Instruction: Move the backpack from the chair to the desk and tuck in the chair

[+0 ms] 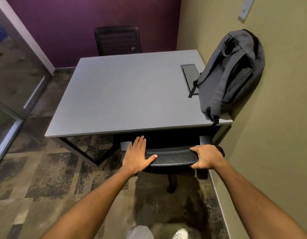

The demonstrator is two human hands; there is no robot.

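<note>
A grey backpack stands upright on the right rear part of the grey desk, leaning against the beige wall. The black mesh office chair sits pushed under the desk's near edge, with only its backrest top, armrests and a caster showing. My left hand lies flat on the left end of the backrest top, fingers spread. My right hand is curled around the right end of the backrest.
A second black chair stands beyond the desk at the purple wall. A cable cover is set into the desktop beside the backpack. A glass partition runs along the left. The beige wall is close on the right. My shoe shows below.
</note>
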